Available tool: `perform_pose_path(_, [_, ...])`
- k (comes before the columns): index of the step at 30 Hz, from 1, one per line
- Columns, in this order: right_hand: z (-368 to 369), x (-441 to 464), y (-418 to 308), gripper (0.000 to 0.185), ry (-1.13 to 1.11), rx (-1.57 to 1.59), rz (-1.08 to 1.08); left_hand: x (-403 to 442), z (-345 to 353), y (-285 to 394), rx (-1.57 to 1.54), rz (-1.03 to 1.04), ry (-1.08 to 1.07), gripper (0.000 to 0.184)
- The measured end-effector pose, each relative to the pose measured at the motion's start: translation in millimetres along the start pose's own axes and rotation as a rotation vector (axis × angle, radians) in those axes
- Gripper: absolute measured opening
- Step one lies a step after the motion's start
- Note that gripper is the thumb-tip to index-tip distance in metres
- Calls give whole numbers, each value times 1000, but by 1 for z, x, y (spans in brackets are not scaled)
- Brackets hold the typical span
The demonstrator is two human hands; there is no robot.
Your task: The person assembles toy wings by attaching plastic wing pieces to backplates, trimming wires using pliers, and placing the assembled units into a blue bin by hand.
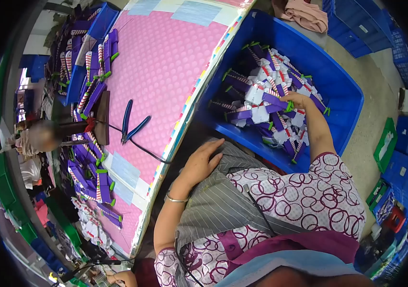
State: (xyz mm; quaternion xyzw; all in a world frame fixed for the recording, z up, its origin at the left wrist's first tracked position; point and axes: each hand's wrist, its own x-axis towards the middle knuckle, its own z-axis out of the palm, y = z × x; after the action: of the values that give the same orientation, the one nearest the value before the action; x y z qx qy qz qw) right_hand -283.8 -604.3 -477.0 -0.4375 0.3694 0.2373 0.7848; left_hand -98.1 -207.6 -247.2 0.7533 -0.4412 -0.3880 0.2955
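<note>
My right hand [300, 101] reaches into a large blue bin [340, 95]. Its fingers are closed on a purple plastic piece [273, 100] with a bright green end, at the top of a heap. The heap is of similar purple parts with red-and-white striped strips and white tags. My left hand [203, 161], a bangle at the wrist, lies on the striped grey apron [209, 201] over my lap. Its fingers are stretched out and hold nothing. Blue-handled nippers [127, 125] lie spread on the pink table mat [165, 62], left of my left hand.
More purple striped pieces [96, 95] lie along the table's far left side by a dark metal fixture [101, 118]. A black cable crosses the mat. Blue crates [357, 26] stand at the upper right. A green lid [385, 146] lies at the right.
</note>
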Motion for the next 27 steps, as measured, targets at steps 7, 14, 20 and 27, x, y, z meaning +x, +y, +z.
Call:
perform_pose_path(7, [-57,53,-25,38,548,-483,-4,-37,-17,-6,-157,-185,104,40])
perform_pose_path(14, [-102,91,-55,37,959,-871,-630,-65,-12,-12,-195,-105,271,41])
perform_pose_path(20, [-177,137,-87,46,957,-1099,-675,-118,-9,-14,-283,-185,418,43])
perform_pose_path(27, [-67,95,-150,46,1127,-835,-1050,-204,-34,-6,-751,-299,673,41])
